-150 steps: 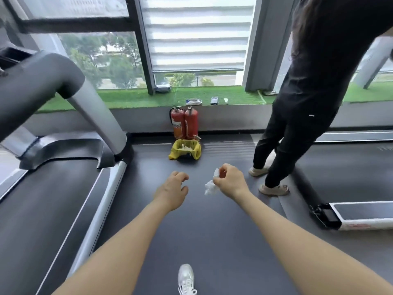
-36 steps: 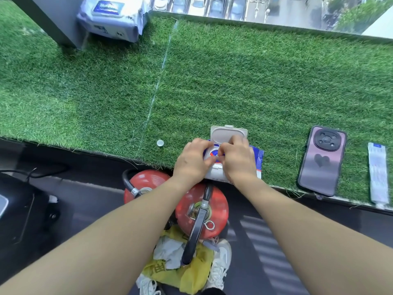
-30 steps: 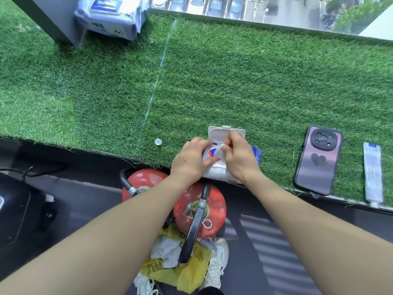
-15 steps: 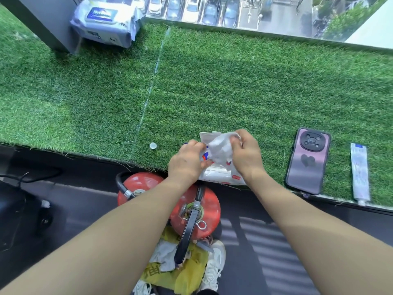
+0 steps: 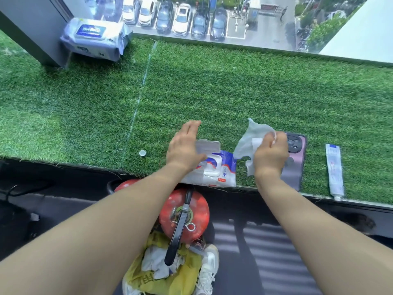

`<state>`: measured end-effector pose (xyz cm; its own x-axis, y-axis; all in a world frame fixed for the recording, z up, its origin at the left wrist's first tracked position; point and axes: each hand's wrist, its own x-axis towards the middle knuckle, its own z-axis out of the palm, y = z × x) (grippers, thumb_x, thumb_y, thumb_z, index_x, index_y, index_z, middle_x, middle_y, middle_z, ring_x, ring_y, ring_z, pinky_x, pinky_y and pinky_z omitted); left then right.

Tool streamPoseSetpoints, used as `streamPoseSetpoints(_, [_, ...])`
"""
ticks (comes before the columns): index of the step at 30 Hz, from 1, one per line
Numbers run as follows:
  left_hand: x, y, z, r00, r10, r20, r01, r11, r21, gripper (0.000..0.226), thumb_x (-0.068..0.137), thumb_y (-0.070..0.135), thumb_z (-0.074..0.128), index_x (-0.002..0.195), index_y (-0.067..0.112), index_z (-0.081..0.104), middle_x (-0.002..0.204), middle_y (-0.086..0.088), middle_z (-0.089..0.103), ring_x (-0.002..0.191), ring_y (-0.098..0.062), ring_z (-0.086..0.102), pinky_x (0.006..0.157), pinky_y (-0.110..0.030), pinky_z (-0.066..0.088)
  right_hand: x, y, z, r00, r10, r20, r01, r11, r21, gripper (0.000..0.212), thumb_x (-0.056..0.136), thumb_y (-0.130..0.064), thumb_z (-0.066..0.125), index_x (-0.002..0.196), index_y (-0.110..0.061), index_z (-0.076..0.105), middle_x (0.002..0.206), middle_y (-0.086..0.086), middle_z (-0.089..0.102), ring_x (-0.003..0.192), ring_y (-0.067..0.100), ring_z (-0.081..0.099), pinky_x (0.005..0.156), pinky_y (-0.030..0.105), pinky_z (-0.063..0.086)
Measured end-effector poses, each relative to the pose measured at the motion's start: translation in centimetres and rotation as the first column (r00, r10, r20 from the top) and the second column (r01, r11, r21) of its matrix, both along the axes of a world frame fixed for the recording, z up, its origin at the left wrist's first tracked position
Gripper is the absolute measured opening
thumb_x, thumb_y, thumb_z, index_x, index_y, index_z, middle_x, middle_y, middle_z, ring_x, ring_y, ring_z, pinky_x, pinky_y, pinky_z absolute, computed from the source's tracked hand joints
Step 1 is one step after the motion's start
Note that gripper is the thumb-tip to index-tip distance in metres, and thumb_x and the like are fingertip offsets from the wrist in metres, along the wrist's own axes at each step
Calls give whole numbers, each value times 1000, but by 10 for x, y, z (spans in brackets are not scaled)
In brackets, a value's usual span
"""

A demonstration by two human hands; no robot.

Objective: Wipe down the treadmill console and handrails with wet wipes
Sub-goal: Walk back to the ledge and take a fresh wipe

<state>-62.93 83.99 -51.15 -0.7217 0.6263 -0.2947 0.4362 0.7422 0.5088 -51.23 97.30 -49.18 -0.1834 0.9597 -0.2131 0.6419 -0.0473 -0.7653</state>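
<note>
**Q:** Wet wipe (image 5: 251,141) — where is it?

**A:** Off the ledge, in my right hand (image 5: 270,158). My fingers are curled and pinch it near its middle, so one thin corner stands up toward the far side and a strip hangs down over the near edge of the green turf ledge (image 5: 234,92). It floats just right of the wipes pack (image 5: 219,171), apart from it.

**Q:** And the pack?

**A:** It lies at the near edge of the turf, its white flip lid (image 5: 208,145) standing open toward the far side. My left hand (image 5: 185,147) is over the pack's left part, fingers straight and together, reaching past the lid. Whether the palm presses the pack I cannot tell.

**Q:** What else sits on the ledge?

**A:** A purple phone (image 5: 294,160) lies face down just right of my right hand, partly behind it. Farther right lies a white tube (image 5: 335,169). A small white cap (image 5: 142,153) sits left of the pack. A second, bigger wipes pack (image 5: 93,37) rests at the far left, against a grey window post (image 5: 36,26).

**Q:** Below the ledge?

**A:** Two red fire extinguishers (image 5: 185,213), and nearer me a yellow bag (image 5: 165,273) holding crumpled white wipes. My white shoe (image 5: 209,267) shows beside it on the dark floor.
</note>
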Motion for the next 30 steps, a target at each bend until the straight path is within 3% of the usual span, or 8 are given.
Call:
streamPoseSetpoints(3, [4,7,5,987,-154,-35,152,986,-62,64,79,38,73,135,24,47,136,3,48,126,-20,43,113,-35,24,0,-3,2,999,19,36,-19,1000,11,18,101,-25,36,91,-12,44,83,12,46,78,23,41,65,32,26])
streamPoseSetpoints(7, [32,-21,13,959,-272,-85,268,962,-56,40,89,44,57,123,24,57,127,5,56,117,-20,52,96,-32,39,3,-16,-3,998,61,24,-60,998,-17,24,97,-22,44,75,-15,39,61,-2,35,73,21,39,65,30,26])
streamPoseSetpoints(9, [45,-38,9,920,-390,-39,380,912,-153,46,94,42,50,136,25,46,146,9,41,129,-18,43,103,-31,35,5,-24,-3,998,61,20,-60,997,-48,21,97,-23,46,78,-13,43,60,-6,34,72,22,40,64,29,25])
streamPoseSetpoints(12, [54,-49,-8,881,-467,75,470,849,-241,61,99,36,44,151,22,17,159,9,8,145,-13,15,115,-27,14,6,-32,-2,998,63,15,-61,996,-68,19,96,-24,48,82,-12,45,60,-6,36,71,22,41,62,28,24])
streamPoseSetpoints(17, [61,-48,-25,876,-460,146,482,836,-263,64,100,31,41,152,19,5,159,5,-5,147,-12,0,117,-30,2,15,-35,-8,996,86,25,-85,995,-48,35,96,-25,49,65,-18,35,58,-5,34,68,23,38,59,30,22])
streamPoseSetpoints(19, [61,-49,-27,870,-476,126,492,826,-276,65,100,30,41,152,19,5,159,6,-4,147,-12,0,117,-30,3,18,-35,-11,994,98,38,-97,995,-33,39,96,-25,49,62,-20,29,58,-4,33,68,23,37,57,29,19])
streamPoseSetpoints(25, [59,-46,-21,867,-488,102,495,816,-298,59,101,26,39,152,20,11,160,8,1,146,-10,7,117,-29,3,29,-38,-15,994,111,21,-111,994,-23,23,96,-23,49,80,-8,42,63,4,39,71,25,38,60,31,20])
streamPoseSetpoints(30, [51,-40,7,876,-479,-55,449,852,-270,43,99,26,39,142,21,38,154,9,28,136,-13,35,115,-29,9,32,-38,1,990,133,40,-132,990,-42,29,96,-24,49,71,-13,38,74,11,43,74,23,39,63,31,23])
